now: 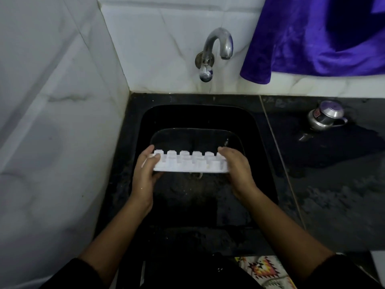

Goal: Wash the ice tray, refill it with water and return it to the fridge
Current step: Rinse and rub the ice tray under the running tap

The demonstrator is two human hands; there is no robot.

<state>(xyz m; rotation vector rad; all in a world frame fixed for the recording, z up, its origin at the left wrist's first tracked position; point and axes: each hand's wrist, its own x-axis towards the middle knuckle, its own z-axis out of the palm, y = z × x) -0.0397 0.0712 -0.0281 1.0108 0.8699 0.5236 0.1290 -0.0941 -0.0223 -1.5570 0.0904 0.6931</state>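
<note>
Nearest the camera, two bare forearms in dark sleeves are reaching forward over the front edge of a black sink (143, 130), and a patterned cloth (262, 270) is showing at the lower right. Above the middle of the basin, the left hand (145, 176) and the right hand (237, 170) are holding the white ice tray (187, 163) by its two short ends, clear of the sink floor. The tray is lying level from left to right, with the bumpy undersides of its cells facing up towards the camera. The left fingers (155, 156) are clamping on the left end, thumb on top, and the right fingers are curling over the right end.

To the right of the basin, the dark surface (333, 195) is looking wet, and a small steel pot (325, 115) is standing on it near the back wall. Behind the sink, a curved metal tap (218, 42) is sticking out of the white tiled wall (52, 101). A purple cloth (312, 38) is hanging to the right of the tap.
</note>
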